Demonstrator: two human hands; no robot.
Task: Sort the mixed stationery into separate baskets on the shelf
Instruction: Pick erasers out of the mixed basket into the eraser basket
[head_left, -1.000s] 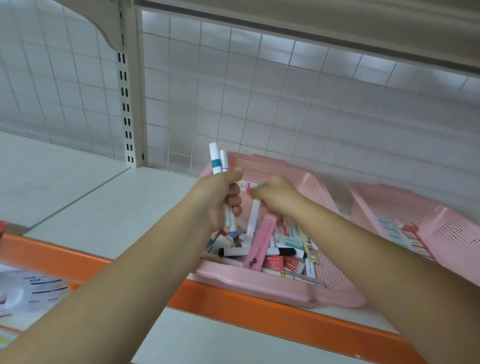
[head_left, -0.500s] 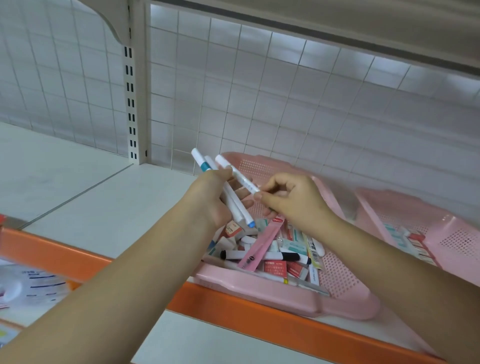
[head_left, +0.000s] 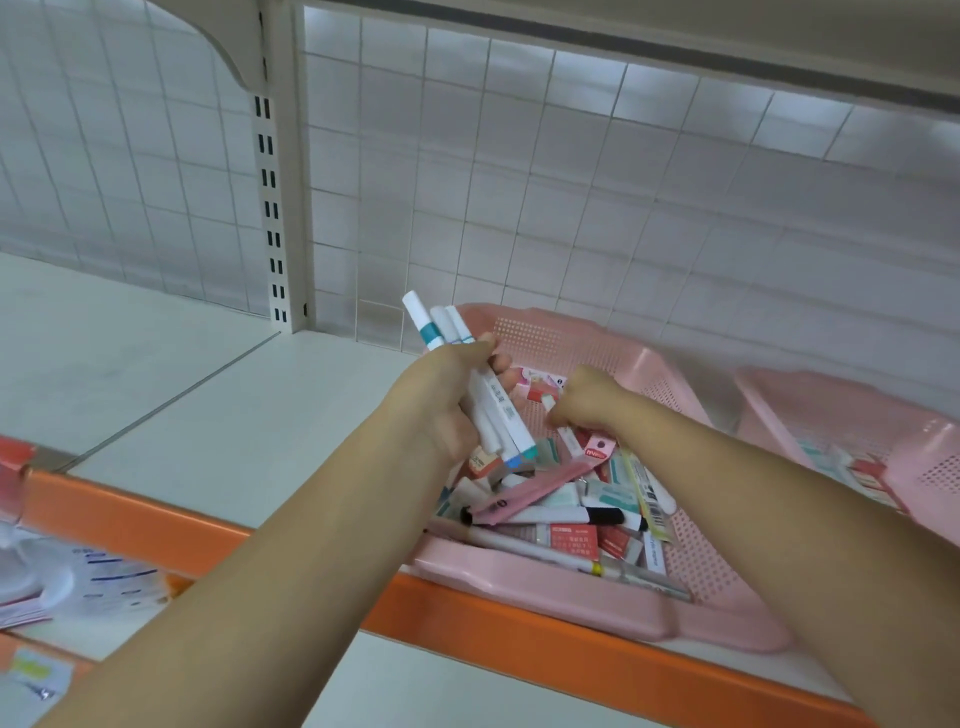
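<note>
Shelf (head_left: 156, 415): white deck with an orange front lip, running across the lower half of the frame.

Basket (head_left: 571, 597): pink, centre right of frame, against the lip. Second basket (head_left: 930, 467) at the right edge, holding a few flat packs.

Pile (head_left: 561, 512): mixed stationery in the near half of the first basket: packets, erasers, loose pens lying at all angles.

My left hand (head_left: 441, 405) sat at frame centre, over the basket's left rim. Its fingers were wrapped round three markers (head_left: 498, 410). White caps pointed to the upper left, coloured ends hung to the lower right, just above the pile.

My right hand (head_left: 587, 400) was just right of it, near but apart, low over the pile. Its fingers were curled tight, with the tips pinched on the white end of what looked like a pen (head_left: 570, 441). The grip itself was mostly hidden behind the knuckles.

Key relation: the pen's long axis ran from my right fingertips down and to the right into the pile, roughly parallel to the markers. The bundle lay to the left of the pinch and a little higher. I judged that the right hand would lift the pen and carry it left into the left-hand bundle. The buried end could drag packets along.
</note>
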